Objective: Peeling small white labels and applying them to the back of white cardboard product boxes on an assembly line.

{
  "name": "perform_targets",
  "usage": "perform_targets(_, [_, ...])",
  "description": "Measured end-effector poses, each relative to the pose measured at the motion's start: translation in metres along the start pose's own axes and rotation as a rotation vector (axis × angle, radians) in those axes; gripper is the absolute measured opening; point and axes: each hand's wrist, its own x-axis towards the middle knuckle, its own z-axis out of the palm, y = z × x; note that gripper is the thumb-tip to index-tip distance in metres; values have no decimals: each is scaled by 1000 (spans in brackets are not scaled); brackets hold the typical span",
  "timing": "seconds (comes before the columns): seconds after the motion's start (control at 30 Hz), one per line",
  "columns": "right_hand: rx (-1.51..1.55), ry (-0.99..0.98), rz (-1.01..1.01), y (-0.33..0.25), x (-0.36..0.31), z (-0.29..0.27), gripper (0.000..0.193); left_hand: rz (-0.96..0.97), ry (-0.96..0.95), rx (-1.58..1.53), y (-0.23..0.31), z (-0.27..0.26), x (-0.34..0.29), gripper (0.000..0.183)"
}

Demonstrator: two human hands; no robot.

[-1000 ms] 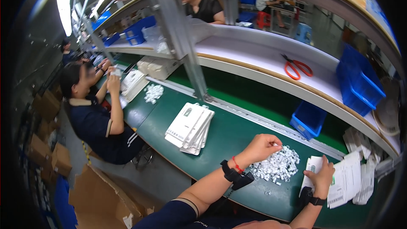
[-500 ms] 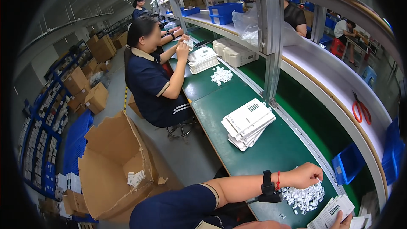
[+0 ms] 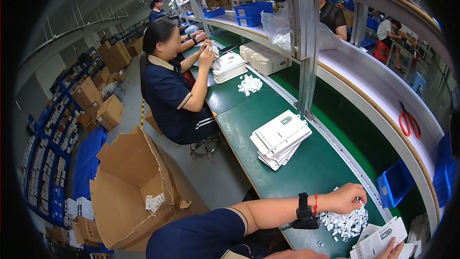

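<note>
My left hand [image 3: 347, 198], its wrist wearing a black band and a red string, reaches over a pile of small white plastic pieces [image 3: 346, 222] on the green bench. Its fingertips are pinched on what looks like one of these pieces, at the pile's far edge. At the lower right, my right hand [image 3: 392, 250] grips a flat white printed package [image 3: 382, 241] by its near edge. More white packages lie under and beside it, partly hidden. Farther up the bench sits an uneven stack of similar white packages [image 3: 281, 136].
Left of the bench stands a large open cardboard box [image 3: 127, 163]. A co-worker [image 3: 167, 84] sits farther along, handling a white package beside another stack and small pile. Red-handled scissors [image 3: 409, 123] lie on the shelf, above a blue bin [image 3: 394, 182]. A metal post [image 3: 306, 81] rises behind the bench.
The package in my right hand has moved slightly up and to the right, showing another package behind it. My left hand stays at the pile, almost unmoved.
</note>
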Motion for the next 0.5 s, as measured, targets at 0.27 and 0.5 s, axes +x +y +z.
perform_targets(0.27, [154,-354,27,-56,-40,56,38,176,-23,-163,9,7,-9,10])
perform_targets(0.5, [59,-345,-178,-33,-56,85,15,214,-42,-56,9,18,-7,19])
